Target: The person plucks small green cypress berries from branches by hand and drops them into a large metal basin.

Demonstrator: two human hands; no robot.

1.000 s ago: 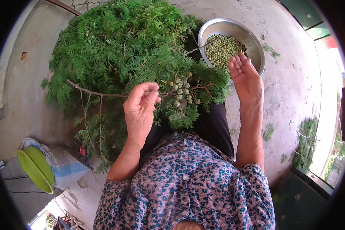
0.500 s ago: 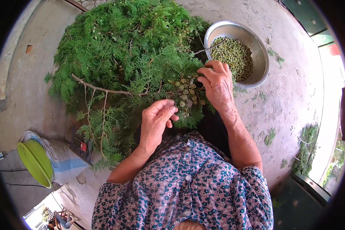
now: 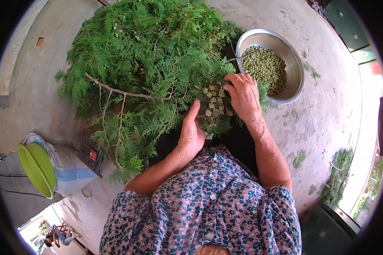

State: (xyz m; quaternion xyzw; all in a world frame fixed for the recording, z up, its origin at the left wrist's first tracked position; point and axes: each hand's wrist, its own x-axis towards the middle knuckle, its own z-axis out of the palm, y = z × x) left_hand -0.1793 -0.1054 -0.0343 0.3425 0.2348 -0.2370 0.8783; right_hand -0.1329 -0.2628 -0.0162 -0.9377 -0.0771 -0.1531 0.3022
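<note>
A green conifer branch (image 3: pixel 157 98) with flat, scaly sprays lies across my lap, its brown stem running out to the left. At its right end sits a cluster of pale, round cones (image 3: pixel 215 102). My left hand (image 3: pixel 190 135) is just left of and below this cluster. Its thumb points up along the foliage, while its fingers go under the sprays and are mostly hidden. On the cluster's right side, my right hand (image 3: pixel 245 97) is closed, thumb and fingertips pinching a conifer sprig. Foliage hides the exact spot of the pinch.
Beyond my hands rises a large heap of cut conifer branches (image 3: pixel 127 46). A metal bowl (image 3: pixel 294 68) partly filled with small green cones (image 3: pixel 266 70) stands on the right, a twig across its rim. At left are a lime-green basin (image 3: pixel 36 172) and a pale sack (image 3: pixel 70 163).
My left hand has moved right and upward, its fingers passing under the branch and its thumb lifting apart. My right hand stays at the cone cluster. The whole view has shifted slightly.
</note>
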